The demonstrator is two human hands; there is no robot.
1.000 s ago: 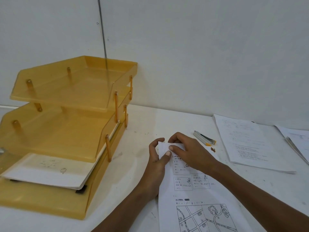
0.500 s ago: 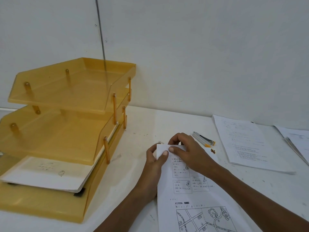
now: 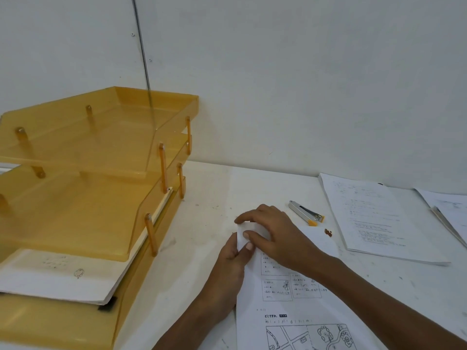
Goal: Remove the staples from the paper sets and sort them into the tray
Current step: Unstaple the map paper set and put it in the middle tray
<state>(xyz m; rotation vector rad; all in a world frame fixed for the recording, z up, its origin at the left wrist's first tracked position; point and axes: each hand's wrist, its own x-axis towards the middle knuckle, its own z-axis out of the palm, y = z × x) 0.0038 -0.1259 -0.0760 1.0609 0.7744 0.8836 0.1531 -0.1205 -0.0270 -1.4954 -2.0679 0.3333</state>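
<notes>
- A stapled worksheet set [image 3: 290, 301], printed with boxed exercises and a street map, lies flat on the white worktop [image 3: 209, 198] in front of the person, its top left corner lifted between both hands.
- The left hand [image 3: 231, 263] comes from below, its grip pinching that corner, thumb on top of the sheet.
- The right hand [image 3: 275, 233] reaches over from the right, its grip curled round the same corner, thumb pressed to the paper beside the left thumb.
- A silver staple tool [image 3: 306, 213] with an orange tip lies just beyond the right hand, and a few small brown bits [image 3: 328, 232] lie near it.
- Further right rests another paper stack [image 3: 374, 218], with more sheets [image 3: 452, 210] at the frame's edge.
- To the left stands a three-tier amber letter tray [image 3: 75, 205]; only its bottom tier holds papers [image 3: 58, 276].
</notes>
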